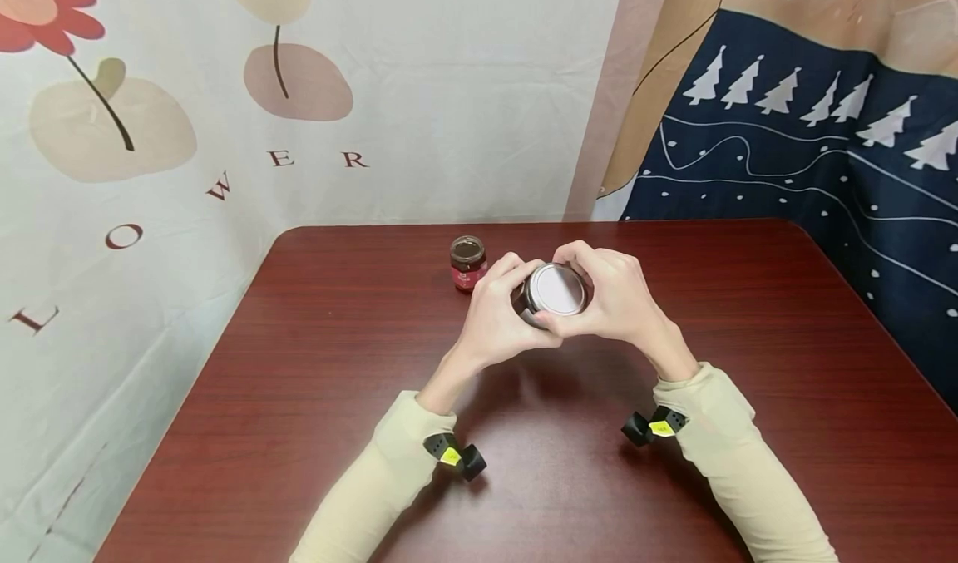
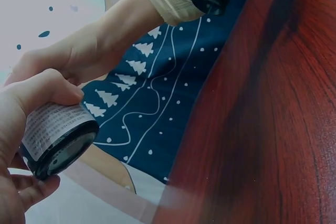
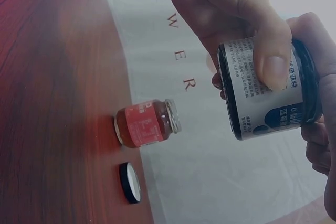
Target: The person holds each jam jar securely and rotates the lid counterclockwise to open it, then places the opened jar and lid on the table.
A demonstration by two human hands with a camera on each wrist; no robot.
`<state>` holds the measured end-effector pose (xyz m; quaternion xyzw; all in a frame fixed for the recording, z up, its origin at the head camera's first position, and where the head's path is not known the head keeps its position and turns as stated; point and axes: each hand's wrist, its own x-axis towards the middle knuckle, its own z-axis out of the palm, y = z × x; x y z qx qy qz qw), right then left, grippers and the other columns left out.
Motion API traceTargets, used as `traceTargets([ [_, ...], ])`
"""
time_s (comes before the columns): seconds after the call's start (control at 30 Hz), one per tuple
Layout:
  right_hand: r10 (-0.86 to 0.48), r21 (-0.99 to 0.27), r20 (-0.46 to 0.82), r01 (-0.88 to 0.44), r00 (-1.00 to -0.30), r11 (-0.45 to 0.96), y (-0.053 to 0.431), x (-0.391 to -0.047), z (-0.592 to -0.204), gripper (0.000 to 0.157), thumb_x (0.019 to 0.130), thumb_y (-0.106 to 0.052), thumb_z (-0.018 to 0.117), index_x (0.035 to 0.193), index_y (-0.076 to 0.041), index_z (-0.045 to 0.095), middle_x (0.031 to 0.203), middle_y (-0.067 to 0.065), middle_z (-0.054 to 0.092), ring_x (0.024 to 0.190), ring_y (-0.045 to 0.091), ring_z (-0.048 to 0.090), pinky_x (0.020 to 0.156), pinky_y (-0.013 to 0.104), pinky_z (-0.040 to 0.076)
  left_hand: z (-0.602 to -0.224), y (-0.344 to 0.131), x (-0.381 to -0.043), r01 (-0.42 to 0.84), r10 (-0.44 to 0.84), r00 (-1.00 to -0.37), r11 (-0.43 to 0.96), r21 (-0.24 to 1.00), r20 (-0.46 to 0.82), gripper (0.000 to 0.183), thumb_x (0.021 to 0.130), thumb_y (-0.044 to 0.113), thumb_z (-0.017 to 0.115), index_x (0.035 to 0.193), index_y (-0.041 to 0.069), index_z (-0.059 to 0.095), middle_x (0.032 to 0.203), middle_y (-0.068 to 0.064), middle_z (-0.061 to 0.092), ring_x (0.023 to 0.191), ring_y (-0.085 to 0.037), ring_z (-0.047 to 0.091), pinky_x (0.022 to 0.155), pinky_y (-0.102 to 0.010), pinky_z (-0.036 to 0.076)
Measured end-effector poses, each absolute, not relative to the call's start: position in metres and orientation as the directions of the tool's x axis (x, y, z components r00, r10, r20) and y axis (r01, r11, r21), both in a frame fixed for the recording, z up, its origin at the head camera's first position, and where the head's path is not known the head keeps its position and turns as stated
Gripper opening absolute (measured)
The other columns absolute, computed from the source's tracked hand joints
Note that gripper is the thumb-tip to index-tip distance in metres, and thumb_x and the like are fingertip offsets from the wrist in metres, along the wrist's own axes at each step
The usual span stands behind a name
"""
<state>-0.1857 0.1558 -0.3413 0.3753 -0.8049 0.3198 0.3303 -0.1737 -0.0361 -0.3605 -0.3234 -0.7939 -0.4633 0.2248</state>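
Both hands hold a glass jar (image 3: 244,95) with a white label and dark lettering, raised over the table. Its silvery round lid (image 1: 557,288) faces the head camera. My left hand (image 1: 490,318) grips the jar's body, its thumb (image 3: 274,69) pressed on the label. Around the lid end curl the fingers of my right hand (image 1: 621,297). The jar's glass bottom (image 2: 67,150) shows in the left wrist view. Behind my left hand, an uncovered jar (image 1: 468,265) with a red label stands upright on the table.
A loose dark-rimmed lid (image 3: 130,183) lies beside the red-labelled jar in the right wrist view; the hands hide it from the head camera. The dark red wooden table (image 1: 299,363) ends at a pale printed cloth (image 1: 464,130) behind and a navy tree-patterned cloth (image 1: 786,155) at right.
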Motion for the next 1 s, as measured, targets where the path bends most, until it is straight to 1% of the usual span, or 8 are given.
traceTargets([
  [0.13, -0.387, -0.257, 0.782, -0.818, -0.489, 0.514, 0.154, -0.184, -0.341, 0.066, 0.076, -0.07, 0.068, 0.099, -0.008, 0.064, 0.07, -0.003, 0.054, 0.06, 0.011, 0.047, 0.054, 0.032, 0.041, -0.359, -0.038, -0.175, 0.722, 0.323, -0.692, 0.336, 0.605, 0.646, 0.065, 0.052, 0.016, 0.094, 0.112, 0.005, 0.072, 0.089, 0.0, 0.056, 0.083, -0.011, 0.053, 0.074, -0.025, 0.046],
  [0.3, -0.387, -0.269, 0.78, -0.822, -0.491, 0.501, 0.152, -0.183, -0.341, 0.065, 0.075, -0.069, 0.07, 0.098, -0.008, 0.064, 0.071, -0.003, 0.055, 0.061, 0.011, 0.048, 0.055, 0.032, 0.041, -0.359, -0.041, -0.175, 0.716, 0.34, -0.697, 0.315, 0.623, 0.631, 0.067, 0.05, 0.013, 0.095, 0.112, 0.005, 0.073, 0.088, 0.001, 0.056, 0.082, -0.01, 0.054, 0.073, -0.025, 0.046],
  [0.47, -0.385, -0.27, 0.785, -0.828, -0.485, 0.492, 0.151, -0.182, -0.341, 0.064, 0.074, -0.067, 0.071, 0.097, -0.008, 0.064, 0.071, -0.003, 0.055, 0.06, 0.012, 0.048, 0.055, 0.032, 0.042, -0.357, -0.043, -0.176, 0.715, 0.358, -0.697, 0.285, 0.639, 0.621, 0.065, 0.049, 0.014, 0.095, 0.11, 0.007, 0.073, 0.087, 0.002, 0.056, 0.081, -0.009, 0.053, 0.072, -0.028, 0.047],
  [0.6, -0.384, -0.261, 0.794, -0.834, -0.471, 0.485, 0.151, -0.181, -0.34, 0.065, 0.075, -0.068, 0.07, 0.098, -0.008, 0.065, 0.071, -0.002, 0.056, 0.061, 0.012, 0.049, 0.056, 0.032, 0.042, -0.355, -0.046, -0.176, 0.703, 0.379, -0.705, 0.253, 0.665, 0.6, 0.069, 0.047, 0.013, 0.096, 0.112, 0.006, 0.073, 0.086, 0.002, 0.056, 0.08, -0.01, 0.053, 0.071, -0.032, 0.047],
  [0.67, -0.386, -0.262, 0.795, -0.838, -0.469, 0.479, 0.151, -0.18, -0.339, 0.066, 0.075, -0.068, 0.07, 0.099, -0.007, 0.065, 0.072, -0.002, 0.057, 0.061, 0.012, 0.049, 0.056, 0.032, 0.042, -0.353, -0.047, -0.175, 0.692, 0.392, -0.712, 0.245, 0.679, 0.583, 0.071, 0.047, 0.011, 0.097, 0.113, 0.006, 0.073, 0.086, 0.003, 0.056, 0.08, -0.01, 0.053, 0.072, -0.032, 0.047],
  [0.83, -0.396, -0.274, 0.788, -0.844, -0.472, 0.461, 0.15, -0.179, -0.338, 0.067, 0.075, -0.069, 0.07, 0.099, -0.007, 0.066, 0.074, -0.002, 0.06, 0.063, 0.012, 0.051, 0.058, 0.032, 0.044, -0.348, -0.049, -0.174, 0.667, 0.428, -0.724, 0.236, 0.706, 0.541, 0.071, 0.049, 0.009, 0.097, 0.115, 0.006, 0.074, 0.087, 0.003, 0.056, 0.084, -0.009, 0.054, 0.075, -0.03, 0.048],
  [1.0, -0.407, -0.291, 0.776, -0.847, -0.481, 0.446, 0.148, -0.178, -0.336, 0.066, 0.074, -0.069, 0.072, 0.099, -0.008, 0.066, 0.075, -0.003, 0.06, 0.064, 0.011, 0.051, 0.059, 0.03, 0.043, -0.346, -0.053, -0.176, 0.66, 0.465, -0.716, 0.209, 0.722, 0.52, 0.065, 0.053, 0.009, 0.095, 0.114, 0.005, 0.074, 0.089, 0.0, 0.059, 0.088, -0.011, 0.056, 0.078, -0.027, 0.048],
])
